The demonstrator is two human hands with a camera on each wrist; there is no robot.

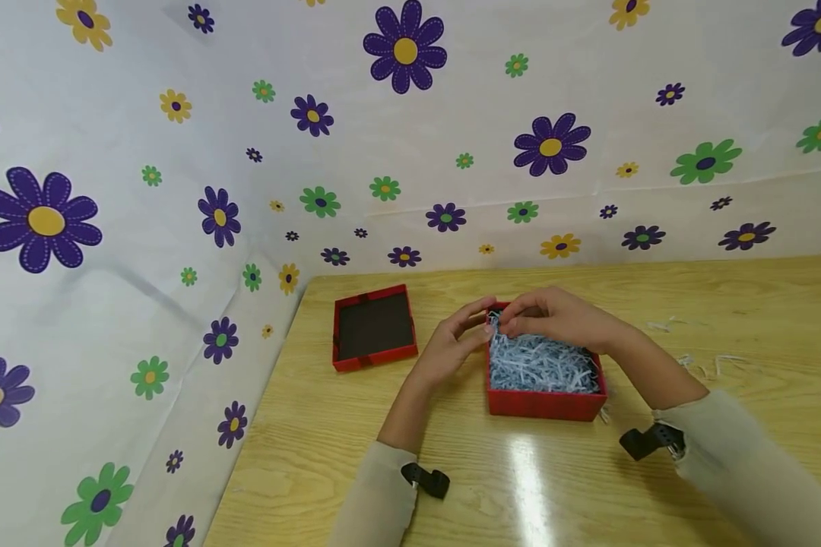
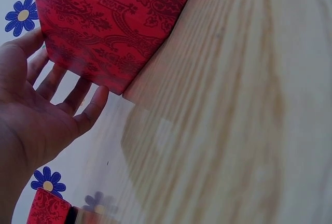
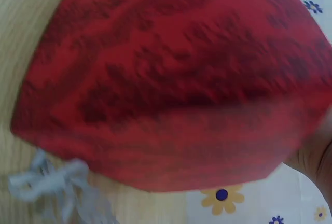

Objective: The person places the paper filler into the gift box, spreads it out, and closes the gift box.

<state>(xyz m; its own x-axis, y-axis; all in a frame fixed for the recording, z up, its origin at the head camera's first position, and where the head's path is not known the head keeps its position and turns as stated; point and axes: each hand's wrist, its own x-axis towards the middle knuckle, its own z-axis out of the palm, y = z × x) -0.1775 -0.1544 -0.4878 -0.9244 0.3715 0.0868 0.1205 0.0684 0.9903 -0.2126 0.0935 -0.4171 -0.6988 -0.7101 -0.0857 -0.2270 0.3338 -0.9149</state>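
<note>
A red patterned box (image 1: 546, 405) sits on the table, filled with pale blue shredded paper (image 1: 540, 368). At its far left corner, my left hand (image 1: 445, 346) touches the box with fingers spread along its left side. The left wrist view has those fingertips against the red wall (image 2: 109, 32). My right hand (image 1: 561, 317) reaches over the rim into the far left part of the box, thumb and fingertips bent together at the shredded paper. In the right wrist view the box wall (image 3: 176, 79) hides most of that hand.
The red box lid (image 1: 375, 328), dark inside, lies upturned to the left of the box. Loose paper shreds (image 1: 687, 361) are scattered on the wooden table (image 1: 301, 456) at the right. A flower-printed sheet (image 1: 410, 144) hangs behind and to the left.
</note>
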